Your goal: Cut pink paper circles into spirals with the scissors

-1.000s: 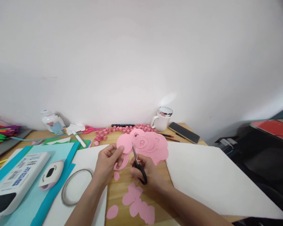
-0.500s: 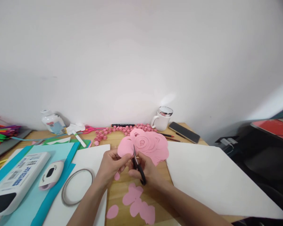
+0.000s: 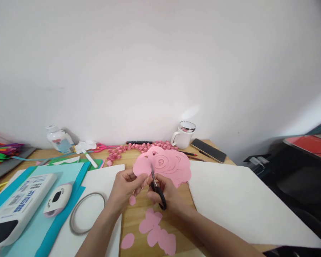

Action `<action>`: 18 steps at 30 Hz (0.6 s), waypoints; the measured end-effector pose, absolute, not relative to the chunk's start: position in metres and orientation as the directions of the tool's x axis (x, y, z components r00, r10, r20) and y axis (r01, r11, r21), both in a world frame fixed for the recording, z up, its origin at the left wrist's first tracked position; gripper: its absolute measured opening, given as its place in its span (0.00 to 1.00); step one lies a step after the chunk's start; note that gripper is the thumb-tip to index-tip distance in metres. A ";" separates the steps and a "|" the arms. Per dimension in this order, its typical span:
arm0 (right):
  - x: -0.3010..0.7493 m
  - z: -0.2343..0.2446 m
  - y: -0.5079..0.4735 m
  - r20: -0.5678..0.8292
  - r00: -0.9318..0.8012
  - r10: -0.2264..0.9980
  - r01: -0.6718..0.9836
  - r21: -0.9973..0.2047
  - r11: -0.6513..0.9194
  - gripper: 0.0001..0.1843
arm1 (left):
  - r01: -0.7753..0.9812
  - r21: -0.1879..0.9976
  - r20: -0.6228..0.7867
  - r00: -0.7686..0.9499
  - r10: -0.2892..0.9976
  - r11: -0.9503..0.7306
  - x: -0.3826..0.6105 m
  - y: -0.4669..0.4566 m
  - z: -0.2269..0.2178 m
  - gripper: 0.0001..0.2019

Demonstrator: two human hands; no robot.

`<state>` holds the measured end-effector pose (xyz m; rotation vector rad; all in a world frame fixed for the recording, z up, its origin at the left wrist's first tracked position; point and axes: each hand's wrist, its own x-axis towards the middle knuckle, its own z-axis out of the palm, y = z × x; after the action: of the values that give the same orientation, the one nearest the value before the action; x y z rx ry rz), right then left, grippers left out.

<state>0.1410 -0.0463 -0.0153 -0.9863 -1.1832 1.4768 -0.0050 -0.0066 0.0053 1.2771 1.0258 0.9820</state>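
Note:
Between the thumb and fingers of my left hand point(image 3: 128, 186) is a rounded pink paper piece point(image 3: 142, 166). My right hand point(image 3: 164, 191) is closed round the black handles of a pair of scissors point(image 3: 160, 197). Their blades point away from me and lie at the right edge of the held paper. Just beyond, a pile of pink paper spirals point(image 3: 172, 164) rests on the wooden table. Nearer to me, several pink paper scraps point(image 3: 156, 230) and a loose pink oval point(image 3: 127, 241) lie on the wood.
Small rolled pink paper flowers point(image 3: 141, 146) line the back near a white mug point(image 3: 184, 135) and a phone point(image 3: 208, 150). At left are a roll of tape point(image 3: 72, 219), a glue-tape dispenser point(image 3: 58, 200), a white device box point(image 3: 23, 207) and a bottle point(image 3: 60, 139). White sheets point(image 3: 246, 203) flank the work.
The scissors and the held paper have shifted only slightly, with the paper's right edge still at the blades. The rest of the table looks the same.

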 end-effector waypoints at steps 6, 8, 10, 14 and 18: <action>0.138 -0.014 -0.049 -0.060 -0.171 0.983 -0.190 -0.977 -0.093 0.10 | -0.047 0.998 -0.028 0.258 0.966 0.042 -0.003 -0.005 0.011 0.16; 0.138 -0.016 -0.048 -0.064 -0.155 0.986 -0.209 -0.973 -0.096 0.09 | -0.065 0.997 -0.027 0.245 0.969 0.044 -0.003 -0.005 0.013 0.16; 0.137 -0.019 -0.047 -0.070 -0.144 0.987 -0.213 -0.972 -0.100 0.09 | -0.084 0.995 -0.029 0.238 0.971 0.050 -0.003 -0.005 0.014 0.16; 0.137 -0.022 -0.045 -0.083 -0.144 0.986 -0.203 -0.973 -0.111 0.09 | -0.134 0.990 -0.021 0.199 0.980 0.048 -0.003 -0.005 0.012 0.16; 0.135 -0.026 -0.048 -0.074 -0.159 0.984 -0.225 -0.968 -0.109 0.08 | -0.178 0.983 -0.014 0.166 0.986 0.044 -0.001 -0.005 0.012 0.15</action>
<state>0.1349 -0.0477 -0.0256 -1.0227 -1.0928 1.4892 -0.0007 -0.0052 0.0118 1.1276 0.9704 1.1485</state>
